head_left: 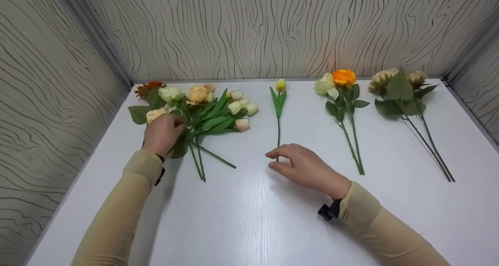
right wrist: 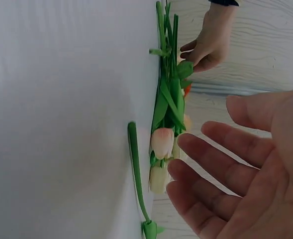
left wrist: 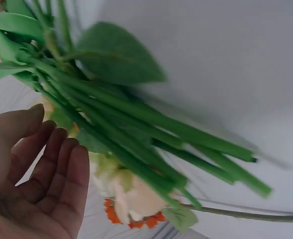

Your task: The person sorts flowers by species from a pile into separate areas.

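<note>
My left hand (head_left: 163, 132) is over the left side of a mixed bunch of artificial flowers, close to a cream rose (head_left: 156, 114). In the left wrist view its loosely bent fingers (left wrist: 61, 169) hold nothing, beside several green stems (left wrist: 151, 119). White and pink tulips (head_left: 242, 125) lie at the bunch's right side. A single yellow tulip (head_left: 280, 86) lies upright in the head view, and my right hand (head_left: 308, 166) hovers around the lower end of its stem, thumb and fingers apart. The right wrist view shows that stem (right wrist: 135, 159) clear of the fingers.
On the right lie an orange rose (head_left: 344, 77) and a pale green rose (head_left: 323, 84), stems together. Farther right are two beige flowers (head_left: 384, 80) with broad leaves. A red-orange flower (head_left: 149, 88) is at the back left. Patterned walls (head_left: 249, 32) enclose the white table (head_left: 241, 219).
</note>
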The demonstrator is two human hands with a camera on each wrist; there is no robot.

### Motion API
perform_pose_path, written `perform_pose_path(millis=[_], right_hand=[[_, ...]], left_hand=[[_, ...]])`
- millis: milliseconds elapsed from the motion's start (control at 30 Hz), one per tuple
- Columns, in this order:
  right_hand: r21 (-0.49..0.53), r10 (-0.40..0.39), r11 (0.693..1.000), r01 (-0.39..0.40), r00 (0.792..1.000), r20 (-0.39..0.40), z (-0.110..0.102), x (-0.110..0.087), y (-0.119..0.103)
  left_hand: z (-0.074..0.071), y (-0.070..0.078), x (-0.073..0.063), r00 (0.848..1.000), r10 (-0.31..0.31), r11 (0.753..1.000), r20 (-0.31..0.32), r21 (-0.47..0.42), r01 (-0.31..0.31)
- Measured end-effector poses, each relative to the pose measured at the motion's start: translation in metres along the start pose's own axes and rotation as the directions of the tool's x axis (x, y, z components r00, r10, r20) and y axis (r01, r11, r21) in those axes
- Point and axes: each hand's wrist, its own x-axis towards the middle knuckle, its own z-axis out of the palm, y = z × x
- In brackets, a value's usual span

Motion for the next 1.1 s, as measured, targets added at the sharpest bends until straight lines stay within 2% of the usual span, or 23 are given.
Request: perform_pose_path(millis=[133,267,467,667,800,900,1000,1100], right_hand=[[-0.069,-0.126,0.989,0.132,0.989,0.075,0.011,-0.003,-0.008],[-0.106,-0.184,0.975,0.197,0.976,0.121,0.017,-0.003,-0.009],[-0.108,-0.168,0.978,0.18,0.98,0.111,0.013,-0.002,-0.007],[-0.103,-0.126,0.986,0.133,0.989,0.073,0.005,-0.001,-0.005],[-0.074,-0.078,0.994,0.079,0.997,0.023,-0.001,0.0,-0.003],[-0.031,-0.028,0.999,0.027,0.999,-0.025,-0.007,0.001,0.0],[0.038,0.043,0.999,-0.04,0.996,-0.079,-0.014,0.001,0.003],[0.169,0.127,0.98,-0.103,0.983,-0.134,-0.021,0.002,0.008]], left_hand=[[0.001,-0.008,-0.004,1.0,0.014,0.999,0.005,0.04,-0.014],[0.004,-0.008,-0.006,0.998,0.05,0.995,-0.027,0.092,-0.048],[0.004,-0.01,-0.005,0.996,0.068,0.988,-0.05,0.14,-0.061],[-0.012,-0.015,-0.008,0.992,0.057,0.993,-0.109,0.109,-0.045],[-0.023,-0.015,-0.013,0.988,0.04,0.998,-0.15,0.054,-0.032],[-0.027,-0.007,-0.015,0.986,0.009,1.0,-0.167,-0.024,-0.013],[-0.025,0.014,-0.018,0.987,-0.011,0.988,-0.161,-0.154,-0.014],[-0.014,0.046,-0.025,0.992,0.013,0.943,-0.129,-0.328,-0.055]])
